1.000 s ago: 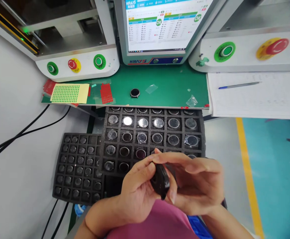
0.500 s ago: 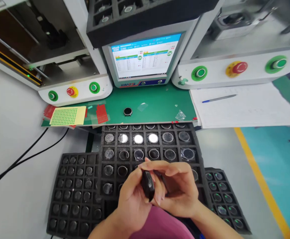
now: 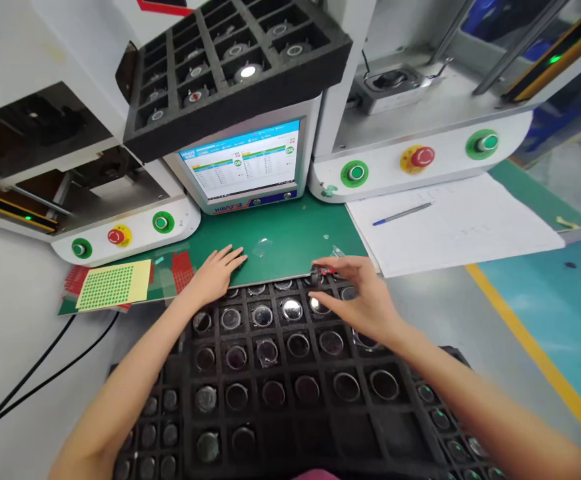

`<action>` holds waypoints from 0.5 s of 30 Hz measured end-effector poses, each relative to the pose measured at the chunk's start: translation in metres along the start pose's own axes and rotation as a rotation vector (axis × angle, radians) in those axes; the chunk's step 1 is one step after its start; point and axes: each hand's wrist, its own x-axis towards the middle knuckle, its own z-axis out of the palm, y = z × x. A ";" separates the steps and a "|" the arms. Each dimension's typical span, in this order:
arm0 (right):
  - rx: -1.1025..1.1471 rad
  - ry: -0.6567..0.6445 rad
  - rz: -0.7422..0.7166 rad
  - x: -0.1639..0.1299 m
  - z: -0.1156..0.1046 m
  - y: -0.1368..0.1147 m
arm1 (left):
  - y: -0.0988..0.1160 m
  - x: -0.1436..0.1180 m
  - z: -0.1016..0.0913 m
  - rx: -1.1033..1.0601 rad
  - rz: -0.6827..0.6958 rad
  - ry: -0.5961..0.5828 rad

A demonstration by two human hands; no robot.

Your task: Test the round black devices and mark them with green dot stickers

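Note:
My left hand (image 3: 215,273) lies palm down at the front of the green bench mat (image 3: 290,230), its fingers stretched out and a little spread. A dark edge shows beneath the fingertips; most of whatever lies there is covered. Between thumb and fingers, my right hand (image 3: 358,290) pinches a small dark watch case (image 3: 315,275), seen edge-on above the back rows of a black foam tray (image 3: 290,417). Round watch cases (image 3: 332,343) fill many pockets of that tray, one of them in clear film (image 3: 267,353).
A screen (image 3: 250,160) stands between two machines with green and red buttons (image 3: 423,157). Another foam tray (image 3: 240,100) sits atop it. Papers with a pen (image 3: 403,213) lie right; sticker sheets (image 3: 115,283) lie left. Smaller-pocket trays flank the big one.
My hands were together in front of my body around a dark watch piece. Now they are apart: the left reaches onto the mat, the right holds a watch case farther forward. The view has shifted.

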 end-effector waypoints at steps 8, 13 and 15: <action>-0.126 -0.188 0.079 0.020 -0.001 0.034 | -0.020 0.024 -0.021 0.118 -0.052 -0.135; -0.130 -0.231 0.095 0.019 0.002 0.036 | -0.019 0.035 -0.025 0.137 -0.081 -0.193; -0.136 -0.239 0.096 0.016 0.003 0.037 | -0.017 0.035 -0.026 0.133 -0.086 -0.196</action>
